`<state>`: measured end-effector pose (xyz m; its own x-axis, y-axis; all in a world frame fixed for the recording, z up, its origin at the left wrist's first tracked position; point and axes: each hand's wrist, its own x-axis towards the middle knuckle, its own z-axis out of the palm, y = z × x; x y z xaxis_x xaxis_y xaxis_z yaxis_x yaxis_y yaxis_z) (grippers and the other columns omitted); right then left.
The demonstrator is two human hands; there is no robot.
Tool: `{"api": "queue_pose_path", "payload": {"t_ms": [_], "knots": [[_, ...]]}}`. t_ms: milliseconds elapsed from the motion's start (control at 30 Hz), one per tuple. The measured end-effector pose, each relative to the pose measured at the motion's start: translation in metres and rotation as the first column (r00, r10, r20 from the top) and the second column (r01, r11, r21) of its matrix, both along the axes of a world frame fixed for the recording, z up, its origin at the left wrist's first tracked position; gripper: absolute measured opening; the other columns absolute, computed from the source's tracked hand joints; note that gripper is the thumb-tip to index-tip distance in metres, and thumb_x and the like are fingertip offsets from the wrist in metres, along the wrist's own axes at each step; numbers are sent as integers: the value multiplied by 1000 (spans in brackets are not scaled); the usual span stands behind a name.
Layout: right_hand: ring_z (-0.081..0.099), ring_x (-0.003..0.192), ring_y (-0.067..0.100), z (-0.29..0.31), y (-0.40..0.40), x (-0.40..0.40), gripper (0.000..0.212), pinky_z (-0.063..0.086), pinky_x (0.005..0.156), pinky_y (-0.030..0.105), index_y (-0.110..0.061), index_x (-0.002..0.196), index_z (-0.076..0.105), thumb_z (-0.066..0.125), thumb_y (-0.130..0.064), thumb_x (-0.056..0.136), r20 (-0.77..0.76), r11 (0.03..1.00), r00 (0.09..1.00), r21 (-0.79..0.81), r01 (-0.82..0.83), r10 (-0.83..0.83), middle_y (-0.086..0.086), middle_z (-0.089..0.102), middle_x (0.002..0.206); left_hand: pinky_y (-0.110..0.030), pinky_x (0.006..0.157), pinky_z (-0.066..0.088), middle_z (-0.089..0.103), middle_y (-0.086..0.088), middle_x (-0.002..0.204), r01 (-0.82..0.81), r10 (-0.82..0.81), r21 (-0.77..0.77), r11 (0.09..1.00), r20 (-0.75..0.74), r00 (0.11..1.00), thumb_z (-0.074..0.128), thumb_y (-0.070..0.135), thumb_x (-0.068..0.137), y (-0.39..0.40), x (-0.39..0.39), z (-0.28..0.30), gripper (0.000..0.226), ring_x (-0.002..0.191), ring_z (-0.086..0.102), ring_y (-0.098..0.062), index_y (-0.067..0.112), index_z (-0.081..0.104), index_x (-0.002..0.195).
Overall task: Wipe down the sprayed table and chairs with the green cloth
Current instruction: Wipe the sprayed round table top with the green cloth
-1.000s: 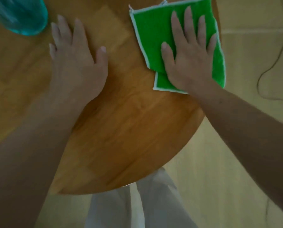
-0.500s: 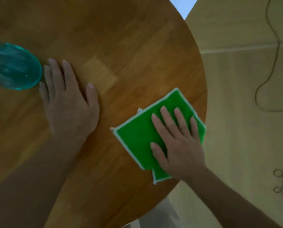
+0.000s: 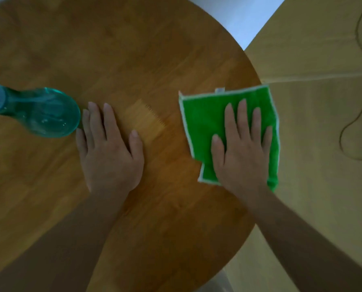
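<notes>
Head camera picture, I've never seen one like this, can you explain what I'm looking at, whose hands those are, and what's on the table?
There is no machine here. A person wears a wide-angle camera on the head, so you look down along both forearms at their own bare hands. The round wooden table fills most of the view, with pale floor to the right. The right hand lies flat, fingers straight, pressing the green cloth onto the tabletop near its right edge; part of the cloth hangs past that edge. Nothing is gripped. The left hand rests flat on bare wood, fingers straight. Just left of its fingertips lies a clear teal spray bottle; whether they touch is unclear. A thin cord trails across the floor.
</notes>
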<state>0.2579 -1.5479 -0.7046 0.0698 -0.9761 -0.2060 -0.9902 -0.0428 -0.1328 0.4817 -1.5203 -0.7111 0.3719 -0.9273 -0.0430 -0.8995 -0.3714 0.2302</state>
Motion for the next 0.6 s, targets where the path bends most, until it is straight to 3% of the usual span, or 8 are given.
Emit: {"api": "queue_pose_path", "payload": {"t_ms": [133,267,433,600], "knots": [[18,144,38,4,91,16,66,11,113,61,-17,153,21,21,-52,97,-7,969,978,137,-204,207,8,21,159,-47,118,9,16,-18,158,-11,11,26,1000,-1,1000,27,46,96,0,-1,1,68,147,11,-29,6,18,151],[23,142,37,2,64,16,64,12,111,61,-22,151,26,23,-55,96,22,933,943,139,-332,332,6,27,157,-45,118,9,17,-18,158,-13,14,30,999,-2,1000,29,45,96,-1,-1,1,67,147,12,-28,6,21,151],[6,147,34,-5,-62,39,66,2,113,60,-25,154,9,18,-56,96,14,993,993,25,-117,116,3,11,162,-44,119,9,17,-16,159,-7,7,46,999,7,1000,28,46,97,-1,-1,0,67,147,11,-27,8,20,151],[-5,147,39,-10,-151,86,71,-1,113,66,-18,155,3,15,-55,96,14,1000,1000,-10,25,-25,9,-2,163,-42,119,5,13,-14,160,-8,8,96,995,0,1000,24,48,97,-3,-1,3,68,148,7,-24,10,16,152]]}}
